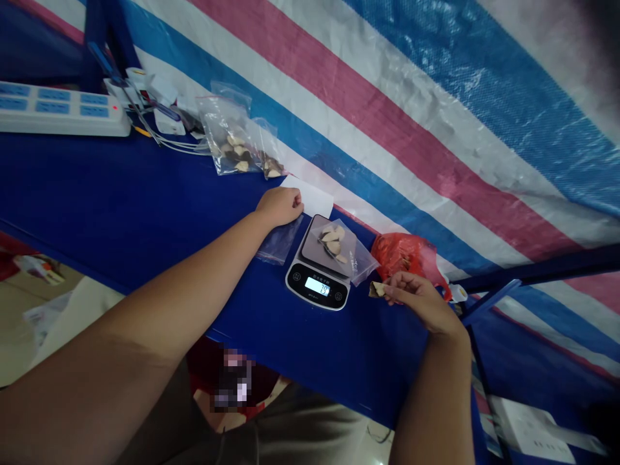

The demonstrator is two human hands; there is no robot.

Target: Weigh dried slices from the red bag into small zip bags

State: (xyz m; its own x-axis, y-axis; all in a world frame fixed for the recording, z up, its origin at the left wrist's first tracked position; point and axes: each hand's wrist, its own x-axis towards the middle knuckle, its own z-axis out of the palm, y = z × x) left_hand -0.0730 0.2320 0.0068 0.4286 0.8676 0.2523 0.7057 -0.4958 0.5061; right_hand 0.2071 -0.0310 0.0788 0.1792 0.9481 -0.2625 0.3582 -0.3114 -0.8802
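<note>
A small digital scale [317, 287] sits on the blue table [121, 200], its display lit. On its pan lies a clear plastic bag [361, 261] holding several pale slices. My right hand [419, 297] is just right of the scale, fingers pinched on a pale slice [376, 289]. My left hand [279, 205] rests closed on the table left of the scale, touching a white slip of paper [312, 196] and lying over an empty clear bag [278, 242]. A red plastic bag [409, 255] lies behind my right hand.
Two filled clear bags [232, 145] stand at the back of the table. A white power strip [58, 108] with plugs and cables [155, 110] lies far left. A striped tarp [411, 97] hangs behind. A white box [533, 433] sits low right, past the table edge.
</note>
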